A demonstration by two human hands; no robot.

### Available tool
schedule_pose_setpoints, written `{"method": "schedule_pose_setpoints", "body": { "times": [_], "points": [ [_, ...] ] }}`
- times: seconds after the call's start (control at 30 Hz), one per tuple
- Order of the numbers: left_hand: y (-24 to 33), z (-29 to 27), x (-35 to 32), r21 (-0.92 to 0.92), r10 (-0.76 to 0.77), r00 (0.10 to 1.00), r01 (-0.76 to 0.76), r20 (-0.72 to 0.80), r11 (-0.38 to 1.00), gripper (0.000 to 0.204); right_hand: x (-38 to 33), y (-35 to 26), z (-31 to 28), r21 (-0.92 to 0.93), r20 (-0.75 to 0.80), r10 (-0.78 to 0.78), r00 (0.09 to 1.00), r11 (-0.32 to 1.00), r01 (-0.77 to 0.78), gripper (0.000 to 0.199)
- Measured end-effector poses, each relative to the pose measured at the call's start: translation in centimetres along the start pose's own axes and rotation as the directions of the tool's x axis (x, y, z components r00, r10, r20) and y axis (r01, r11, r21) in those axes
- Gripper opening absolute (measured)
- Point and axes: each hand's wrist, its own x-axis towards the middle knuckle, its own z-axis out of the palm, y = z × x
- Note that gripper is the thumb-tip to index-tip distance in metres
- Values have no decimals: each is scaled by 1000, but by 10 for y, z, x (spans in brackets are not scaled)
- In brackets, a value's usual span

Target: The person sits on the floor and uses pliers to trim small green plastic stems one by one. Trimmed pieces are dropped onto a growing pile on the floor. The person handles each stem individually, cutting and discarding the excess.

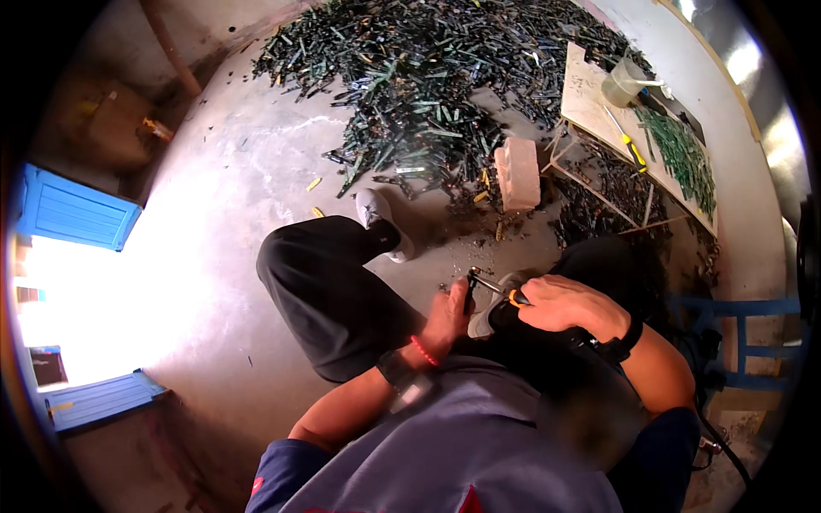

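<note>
**Left grip clasps, right grip aims**

Left grip is closed around a narrow black piece, apparently plastic, its upper end standing clear above the fingers; probably held so to leave that end bare. Right grip is wrapped over a tool with an orange-and-black handle and thin silver metal shaft, which slants left to the piece's exposed end. Whether tip and piece touch, cannot tell.

Both grips sit near each other, between black-trousered legs: likely a steadying position.

Beyond both grips, on the grey concrete floor, a broad heap of dark strip-shaped parts spreads, seemingly near for easy reach. Nearer, a pinkish rectangular block.

Ahead and right of the right grip, a pale flat tabletop carries a translucent plastic cup, a yellow-and-black-handled screwdriver and green slender strips, these laid closely together, perhaps to keep them apart from the heap.
</note>
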Motion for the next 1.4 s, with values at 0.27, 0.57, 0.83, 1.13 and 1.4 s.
{"method": "schedule_pose_setpoints", "body": {
  "times": [0.27, 0.57, 0.83, 1.13, 1.4],
  "points": [
    [-16, 7, -1, 166, 80, 997, -79, 1, 983, 33, -7, -14, -12, -122, 96, 62, 993, 991, -50, 29],
    [39, -2, -5, 151, -202, 979, 197, 15, 969, 42, -2, -16, -14, -169, 88, 85, 992, 983, -70, 29],
    [27, 2, -2, 218, -155, 985, 167, -70, 962, 65, 9, -22, -12, -74, 158, 209, 965, 977, -200, 32],
    [33, -2, -2, 192, -230, 970, 242, -84, 951, 63, 20, 8, 15, 415, 405, 254, 878, 805, -425, 36],
    [45, -5, -2, 268, -183, 979, 202, -93, 942, 61, 14, 4, 31, 533, 289, 240, 927, 764, -364, 33]
  ]
}}
